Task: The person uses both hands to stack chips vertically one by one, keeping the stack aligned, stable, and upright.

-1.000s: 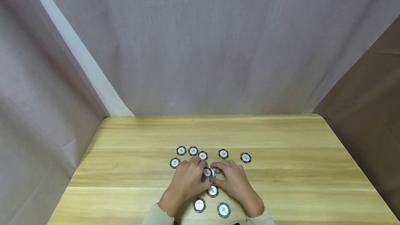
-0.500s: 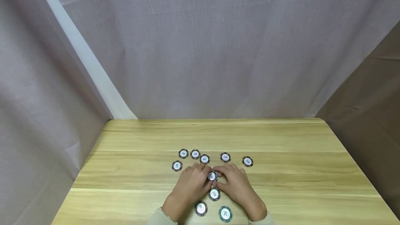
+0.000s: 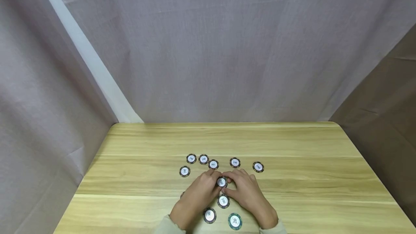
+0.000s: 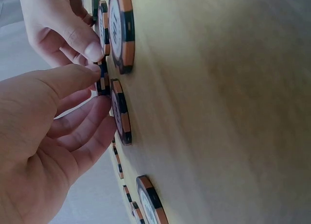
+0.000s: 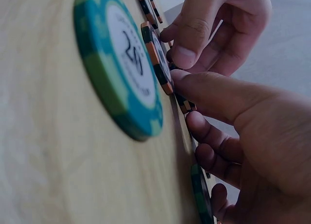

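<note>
On the wooden table, a small stack of poker chips (image 3: pixel 222 182) has a black-edged 100 chip on top. My left hand (image 3: pixel 199 192) pinches it from the left, thumb on the near side and index finger on the far side. From the right, my right hand (image 3: pixel 246 190) grips the same stack between thumb and forefinger. In the left wrist view the stack's edge (image 4: pixel 103 80) shows low at the tabletop between both hands' fingertips. Just in front of it lies a loose 100 chip (image 3: pixel 223 201), close to both thumbs.
Nearer the body lie another black-edged chip (image 3: pixel 209 215) and a green 20 chip (image 3: pixel 235 221). Several 100 chips lie beyond the hands, including one at far right (image 3: pixel 258 167) and one at left (image 3: pixel 185 171). My left wrist partly hides a chip (image 3: pixel 182 194). Grey curtains surround the table.
The black-edged top chip, earlier offset to the left over a blue-edged chip, now sits squarely over it and hides it. Both hands stay around the stack. The head view has shifted slightly.
</note>
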Demonstrator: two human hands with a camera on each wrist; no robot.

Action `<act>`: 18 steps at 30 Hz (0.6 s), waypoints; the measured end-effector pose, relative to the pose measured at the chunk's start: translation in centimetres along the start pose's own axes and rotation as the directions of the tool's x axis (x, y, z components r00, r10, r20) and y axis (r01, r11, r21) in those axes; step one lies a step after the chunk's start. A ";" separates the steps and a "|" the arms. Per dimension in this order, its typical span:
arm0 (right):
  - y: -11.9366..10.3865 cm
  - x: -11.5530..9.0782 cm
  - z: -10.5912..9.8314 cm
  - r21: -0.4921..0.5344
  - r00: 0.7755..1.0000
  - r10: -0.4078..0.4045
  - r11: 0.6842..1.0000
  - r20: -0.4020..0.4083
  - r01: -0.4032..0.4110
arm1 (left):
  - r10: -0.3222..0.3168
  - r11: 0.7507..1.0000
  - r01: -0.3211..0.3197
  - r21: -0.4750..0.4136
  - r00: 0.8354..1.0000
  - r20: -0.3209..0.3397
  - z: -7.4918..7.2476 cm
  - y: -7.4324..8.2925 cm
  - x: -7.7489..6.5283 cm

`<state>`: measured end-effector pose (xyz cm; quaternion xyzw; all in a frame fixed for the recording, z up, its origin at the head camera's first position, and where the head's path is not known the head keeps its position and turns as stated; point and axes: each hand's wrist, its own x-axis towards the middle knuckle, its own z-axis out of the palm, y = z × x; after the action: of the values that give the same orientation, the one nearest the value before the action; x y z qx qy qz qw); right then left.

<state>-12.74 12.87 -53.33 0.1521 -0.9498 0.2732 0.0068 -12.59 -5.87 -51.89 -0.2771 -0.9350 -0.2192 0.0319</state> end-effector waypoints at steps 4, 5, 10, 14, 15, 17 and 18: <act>-0.1 0.1 0.0 -0.008 1.000 0.006 1.000 0.001 -0.006 | -0.014 0.998 0.015 -0.060 1.000 0.015 -0.3 0.0 -0.2; -0.1 0.0 0.0 -0.009 1.000 0.005 1.000 0.000 -0.005 | -0.016 0.997 0.017 -0.076 1.000 0.021 -0.4 0.0 -0.2; -0.1 0.1 0.1 -0.014 1.000 0.004 1.000 -0.002 -0.004 | -0.041 0.993 0.045 -0.108 0.998 0.044 -1.3 -0.5 -0.6; -0.2 0.2 0.1 -0.002 1.000 0.008 1.000 -0.006 -0.008 | -0.080 0.994 0.081 -0.078 0.997 0.020 -2.1 -1.4 -1.2; -0.2 0.2 0.1 0.002 1.000 0.006 1.000 -0.009 -0.006 | -0.086 0.994 0.086 -0.065 0.996 0.006 -2.3 -1.7 -1.4; -0.3 0.2 0.2 0.011 1.000 0.004 1.000 -0.013 -0.003 | -0.101 0.994 0.100 -0.042 0.995 -0.022 -2.6 -2.4 -1.8; -0.4 0.2 0.2 0.015 1.000 0.002 1.000 -0.015 -0.002 | -0.108 0.994 0.107 -0.032 0.994 -0.034 -2.7 -2.6 -2.0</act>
<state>-12.83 12.42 -53.29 0.1492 -0.9478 0.2814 0.0124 -12.50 -10.02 -50.81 -0.2228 -0.9444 -0.2396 0.0325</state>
